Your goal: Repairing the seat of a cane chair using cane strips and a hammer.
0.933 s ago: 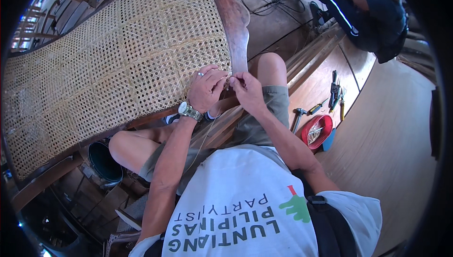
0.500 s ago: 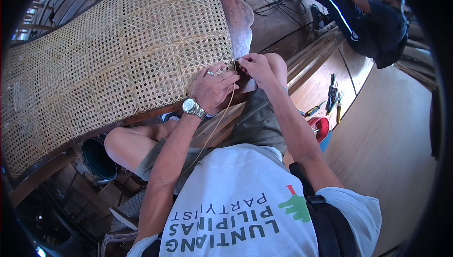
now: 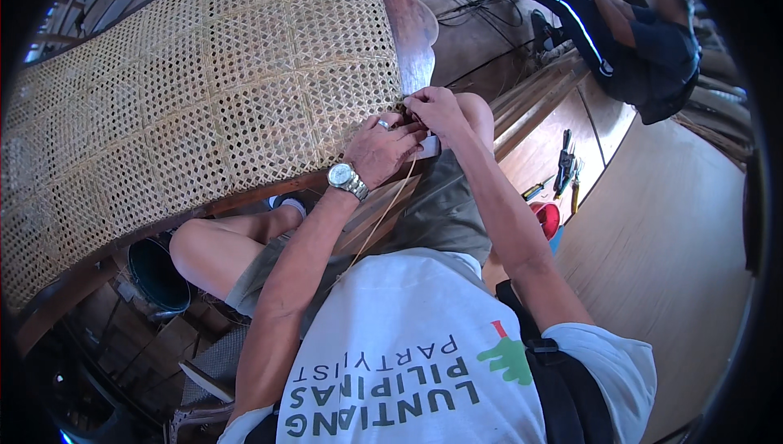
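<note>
The woven cane panel (image 3: pixel 220 77) spans its wooden frame (image 3: pixel 412 36), its pattern looking complete up to the near right corner. My left hand (image 3: pixel 383 152) lies bent-fingered at the near edge, just beside that corner; my right hand (image 3: pixel 440 114) has its fingertips bunched at the corner itself. I can't tell whether either grips anything. One cane strand (image 3: pixel 386 214) hangs loose below my left fingers, so that corner seems unfinished.
</note>
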Tool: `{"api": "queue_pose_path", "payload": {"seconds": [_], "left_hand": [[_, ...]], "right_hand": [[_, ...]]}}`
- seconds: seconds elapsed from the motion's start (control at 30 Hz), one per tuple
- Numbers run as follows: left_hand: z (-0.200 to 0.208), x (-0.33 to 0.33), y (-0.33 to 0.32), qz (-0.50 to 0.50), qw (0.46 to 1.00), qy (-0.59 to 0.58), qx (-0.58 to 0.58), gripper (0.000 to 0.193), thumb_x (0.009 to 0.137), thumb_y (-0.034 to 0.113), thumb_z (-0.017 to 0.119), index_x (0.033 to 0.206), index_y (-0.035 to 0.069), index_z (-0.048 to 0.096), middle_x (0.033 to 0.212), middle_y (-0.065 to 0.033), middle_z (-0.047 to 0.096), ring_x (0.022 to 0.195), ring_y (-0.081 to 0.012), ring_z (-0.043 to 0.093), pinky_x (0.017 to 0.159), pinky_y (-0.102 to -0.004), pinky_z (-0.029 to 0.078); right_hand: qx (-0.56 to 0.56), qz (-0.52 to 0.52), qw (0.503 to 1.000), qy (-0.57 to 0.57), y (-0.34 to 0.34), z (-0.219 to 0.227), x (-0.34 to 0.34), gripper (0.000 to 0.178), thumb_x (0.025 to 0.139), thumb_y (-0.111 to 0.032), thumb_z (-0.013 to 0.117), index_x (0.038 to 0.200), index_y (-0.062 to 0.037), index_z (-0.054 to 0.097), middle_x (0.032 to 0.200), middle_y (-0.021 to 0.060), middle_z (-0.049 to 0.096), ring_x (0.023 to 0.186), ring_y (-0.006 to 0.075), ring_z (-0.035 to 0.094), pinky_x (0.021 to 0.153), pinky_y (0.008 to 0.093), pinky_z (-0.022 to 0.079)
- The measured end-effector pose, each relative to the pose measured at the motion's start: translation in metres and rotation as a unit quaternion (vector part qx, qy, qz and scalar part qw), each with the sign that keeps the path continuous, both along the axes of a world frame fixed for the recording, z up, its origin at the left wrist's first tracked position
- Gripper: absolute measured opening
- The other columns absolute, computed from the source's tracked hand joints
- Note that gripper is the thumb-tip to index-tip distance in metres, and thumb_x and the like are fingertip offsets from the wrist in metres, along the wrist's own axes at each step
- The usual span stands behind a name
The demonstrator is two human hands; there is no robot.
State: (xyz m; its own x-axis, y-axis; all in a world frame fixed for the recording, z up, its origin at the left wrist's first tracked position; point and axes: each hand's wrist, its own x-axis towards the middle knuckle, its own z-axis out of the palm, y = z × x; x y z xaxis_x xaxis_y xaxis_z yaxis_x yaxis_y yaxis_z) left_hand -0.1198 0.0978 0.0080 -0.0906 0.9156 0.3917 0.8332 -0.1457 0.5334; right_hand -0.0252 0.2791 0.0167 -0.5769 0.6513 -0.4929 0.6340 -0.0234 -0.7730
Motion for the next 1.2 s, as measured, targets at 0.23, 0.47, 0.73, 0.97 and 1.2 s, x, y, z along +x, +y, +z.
{"api": "queue_pose_path", "payload": {"seconds": [0.23,0.47,0.73,0.97,1.2], "left_hand": [[-0.003,-0.002,0.000,-0.015,0.999,-0.004,-0.029,0.024,0.097,0.022,0.070,0.120,0.016,0.076,0.124,0.0000,0.077,0.128,-0.0239,0.060,0.110,-0.0430,0.045],[-0.004,-0.002,0.000,-0.013,1.000,-0.022,-0.013,0.021,0.096,0.021,0.069,0.115,0.014,0.076,0.120,-0.0030,0.076,0.129,-0.0264,0.060,0.110,-0.0432,0.045],[-0.002,-0.002,-0.003,-0.018,0.999,0.024,-0.039,0.023,0.093,0.019,0.071,0.114,0.014,0.078,0.117,-0.0041,0.076,0.128,-0.0268,0.060,0.108,-0.0434,0.046],[-0.002,-0.002,-0.003,-0.010,1.000,0.011,-0.026,0.023,0.091,0.018,0.073,0.114,0.016,0.078,0.117,-0.0025,0.076,0.122,-0.0257,0.062,0.105,-0.0425,0.046],[-0.002,-0.003,-0.004,-0.010,1.000,0.005,-0.022,0.023,0.098,0.027,0.071,0.118,0.016,0.077,0.121,-0.0008,0.076,0.119,-0.0238,0.062,0.106,-0.0422,0.046]], "right_hand": [[0.224,0.015,0.973,-0.054,-0.022,0.001,-0.003,0.028,0.094,-0.022,0.072,0.104,0.0027,0.078,0.098,0.0238,0.079,0.090,0.0379,0.078,0.085,0.0454,0.061],[0.225,0.001,0.972,-0.068,-0.026,0.003,-0.004,0.026,0.096,-0.022,0.071,0.104,0.0021,0.078,0.100,0.0243,0.079,0.097,0.0396,0.077,0.090,0.0462,0.060],[0.295,0.021,0.953,-0.065,-0.038,0.000,-0.007,0.023,0.098,-0.019,0.067,0.104,0.0030,0.073,0.098,0.0283,0.076,0.097,0.0467,0.074,0.089,0.0528,0.058],[0.257,0.011,0.964,-0.070,-0.035,0.006,-0.013,0.023,0.095,-0.019,0.069,0.105,0.0015,0.074,0.098,0.0268,0.077,0.095,0.0444,0.076,0.088,0.0514,0.059],[0.198,-0.048,0.977,-0.060,-0.034,-0.002,-0.013,0.024,0.092,-0.021,0.075,0.103,-0.0007,0.080,0.096,0.0201,0.080,0.092,0.0351,0.078,0.086,0.0452,0.061]]}}
